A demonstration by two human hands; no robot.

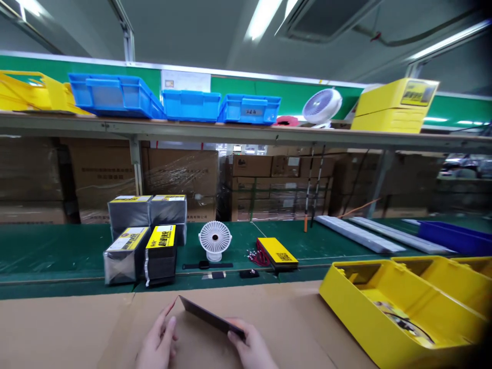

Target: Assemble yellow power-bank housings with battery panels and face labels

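Right hand (pixel 251 344): pinched the right end of a dark card (pixel 209 318) between thumb and fingers, on the near side of the small fan (pixel 215 241).
Left hand (pixel 158 343): hung nearer than the small fan and to its left, fingers bent and slightly spread, thumb apart from forefinger; could not tell whether touching the card's left corner.
Card: held aslant in front of the small fan, over brown cardboard (pixel 69 328).
Green surface (pixel 57 256): carried the small fan, with a dark strap (pixel 223 265) just in front of it.
Wrapped boxes (pixel 160 259): stood grouped left of the small fan, yellow labels on top.
Yellow box (pixel 277 251): lay right of the small fan, red cord (pixel 262 253) at its side.
Yellow bins (pixel 349 302): sat nearer than the small fan, well to its right.
Blue bins (pixel 192 106): rested on a shelf (pixel 230 132) above and behind the small fan.
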